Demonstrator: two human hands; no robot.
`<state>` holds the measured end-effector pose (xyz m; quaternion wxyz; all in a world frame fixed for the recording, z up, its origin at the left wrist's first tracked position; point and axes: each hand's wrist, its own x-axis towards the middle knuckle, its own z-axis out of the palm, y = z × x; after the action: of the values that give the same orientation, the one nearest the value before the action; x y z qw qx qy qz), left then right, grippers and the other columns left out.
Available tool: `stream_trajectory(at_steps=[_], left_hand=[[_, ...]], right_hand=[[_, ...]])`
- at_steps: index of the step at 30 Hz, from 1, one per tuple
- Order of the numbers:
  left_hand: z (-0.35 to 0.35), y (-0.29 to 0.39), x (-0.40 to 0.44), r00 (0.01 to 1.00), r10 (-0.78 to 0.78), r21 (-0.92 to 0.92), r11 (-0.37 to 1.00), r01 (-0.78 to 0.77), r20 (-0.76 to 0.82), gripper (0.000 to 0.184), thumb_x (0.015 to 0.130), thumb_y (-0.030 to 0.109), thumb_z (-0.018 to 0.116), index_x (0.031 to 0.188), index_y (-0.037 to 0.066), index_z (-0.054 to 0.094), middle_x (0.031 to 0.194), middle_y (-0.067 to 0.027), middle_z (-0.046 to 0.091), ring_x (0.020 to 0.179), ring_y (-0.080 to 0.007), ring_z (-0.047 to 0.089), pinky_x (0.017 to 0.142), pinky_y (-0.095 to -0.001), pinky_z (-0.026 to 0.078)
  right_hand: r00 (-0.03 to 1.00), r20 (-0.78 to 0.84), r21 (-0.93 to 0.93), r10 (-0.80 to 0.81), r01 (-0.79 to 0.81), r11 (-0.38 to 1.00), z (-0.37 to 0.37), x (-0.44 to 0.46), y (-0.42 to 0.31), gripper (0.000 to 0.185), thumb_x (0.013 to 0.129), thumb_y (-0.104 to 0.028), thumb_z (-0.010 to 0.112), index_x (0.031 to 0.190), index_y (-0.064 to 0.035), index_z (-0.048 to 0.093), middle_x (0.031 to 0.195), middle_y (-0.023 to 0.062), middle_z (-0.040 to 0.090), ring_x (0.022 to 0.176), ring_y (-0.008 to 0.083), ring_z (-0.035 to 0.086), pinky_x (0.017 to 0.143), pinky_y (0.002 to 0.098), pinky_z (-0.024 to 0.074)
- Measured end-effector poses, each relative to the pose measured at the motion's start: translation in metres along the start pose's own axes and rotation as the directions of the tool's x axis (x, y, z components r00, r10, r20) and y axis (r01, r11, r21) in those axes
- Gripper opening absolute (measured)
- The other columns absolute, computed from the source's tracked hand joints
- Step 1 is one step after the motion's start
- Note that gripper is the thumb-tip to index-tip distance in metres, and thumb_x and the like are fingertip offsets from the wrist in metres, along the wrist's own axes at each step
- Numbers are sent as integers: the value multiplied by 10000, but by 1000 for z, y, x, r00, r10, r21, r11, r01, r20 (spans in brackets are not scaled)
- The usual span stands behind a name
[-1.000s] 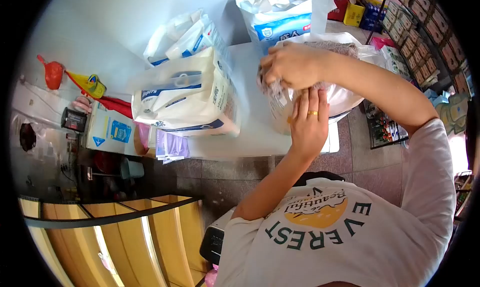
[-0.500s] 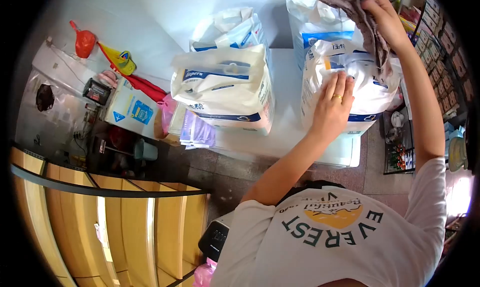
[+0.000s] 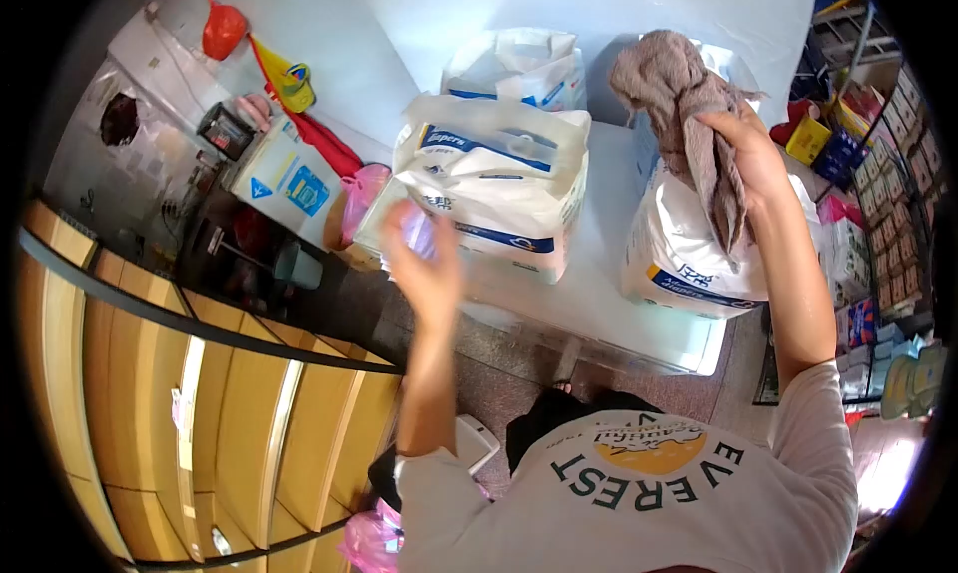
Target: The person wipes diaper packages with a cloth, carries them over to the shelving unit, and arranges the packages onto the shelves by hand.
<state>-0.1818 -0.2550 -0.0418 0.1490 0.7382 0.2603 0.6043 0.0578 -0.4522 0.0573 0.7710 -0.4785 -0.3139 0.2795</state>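
A crumpled brown cloth (image 3: 679,104) hangs from my right hand (image 3: 750,159), which is closed round it. The cloth drapes over the front diaper pack (image 3: 679,244) on the right, a white and blue plastic bag that it partly hides. My left hand (image 3: 424,269) is smeared by motion at the near left corner of another white diaper pack (image 3: 499,189). Purple packaging (image 3: 419,236) shows between its blurred thumb and fingers; whether the hand touches it I cannot tell.
Both packs stand on a white tabletop (image 3: 599,303), with more packs (image 3: 519,69) behind them. Wooden shelving (image 3: 230,423) fills the lower left. A printed white box (image 3: 289,179) and a pink bag (image 3: 364,199) lie left of the table. Stocked racks (image 3: 888,204) line the right.
My left hand has left the right-hand pack and swung left to the purple packaging. The cloth in my right hand has come lower in view, over the right-hand pack. The camera view has shifted.
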Motion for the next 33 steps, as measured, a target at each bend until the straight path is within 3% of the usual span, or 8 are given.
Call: stream_trajectory(at_steps=[3, 6, 8, 11, 19, 21, 29, 33], left_hand=[[-5, -66, 64, 943, -299, -86, 946, 314, 146, 423, 773, 219, 646, 1080, -23, 484, 992, -164, 580, 900, -285, 555, 812, -365, 425], [18, -89, 115, 925, -239, 293, 944, 150, 295, 414, 782, 299, 606, 1018, -39, 564, 953, -198, 626, 851, -309, 601, 743, -358, 454], [24, -84, 145, 622, -365, 464, 886, 3, 693, 414, 787, 346, 556, 865, -54, 633, 852, -237, 630, 798, -335, 620, 686, -378, 463], [37, -113, 152, 594, -185, 268, 962, -53, 783, 413, 793, 341, 532, 732, -52, 642, 706, -237, 608, 721, -333, 623, 646, -402, 460], [25, -44, 123, 459, -1, -153, 942, 299, 889, 378, 839, 248, 488, 748, -96, 615, 668, -124, 630, 609, -170, 598, 584, -282, 468], [15, -41, 119, 458, -9, -137, 949, 284, 889, 358, 796, 254, 456, 691, -50, 613, 692, -250, 584, 698, -388, 591, 655, -430, 437], [-25, -95, 102, 563, -150, -47, 946, 321, 813, 353, 808, 259, 482, 707, -56, 606, 634, -215, 578, 654, -367, 596, 627, -417, 437], [-21, -115, 101, 268, -14, -47, 974, 219, 963, 287, 785, 175, 487, 695, -66, 615, 589, -167, 603, 541, -276, 603, 526, -376, 442]], right_hand=[[998, 58, -22, -13, 14, 1000, 15, -3, -2, 354, 806, -43, 542, 1144, -7, 448, 968, 134, 598, 829, 183, 609, 706, 288, 519], [1000, 31, -73, -3, 5, 997, 37, -15, -2, 351, 804, -25, 536, 1143, -24, 442, 972, 126, 591, 845, 176, 601, 717, 286, 515], [994, 67, -101, -89, 96, 990, 51, -13, 0, 400, 793, -5, 529, 1181, -34, 439, 1015, 117, 585, 888, 166, 588, 777, 276, 492], [902, 139, -292, -409, 432, 853, 87, -8, 15, 480, 777, 23, 517, 1240, -41, 408, 1040, 105, 584, 943, 172, 572, 836, 269, 454], [737, 243, -641, -631, 610, 465, 139, 7, 35, 415, 753, 77, 548, 1152, -26, 506, 1071, 70, 551, 999, 139, 507, 901, 261, 383], [745, 308, -772, -592, 559, 302, 134, -17, 23, 452, 727, 32, 487, 1177, -11, 496, 1145, 133, 528, 1057, 200, 519, 930, 265, 366], [738, 517, -823, -434, 567, -17, 200, -31, 96, 335, 592, 64, 570, 854, -111, 685, 1093, 104, 569, 986, 267, 552, 812, 370, 432], [742, 580, -814, -337, 546, -198, 226, -13, 141, 225, 711, -149, 529, 873, -185, 681, 1080, 45, 558, 997, 195, 504, 763, 340, 377]])
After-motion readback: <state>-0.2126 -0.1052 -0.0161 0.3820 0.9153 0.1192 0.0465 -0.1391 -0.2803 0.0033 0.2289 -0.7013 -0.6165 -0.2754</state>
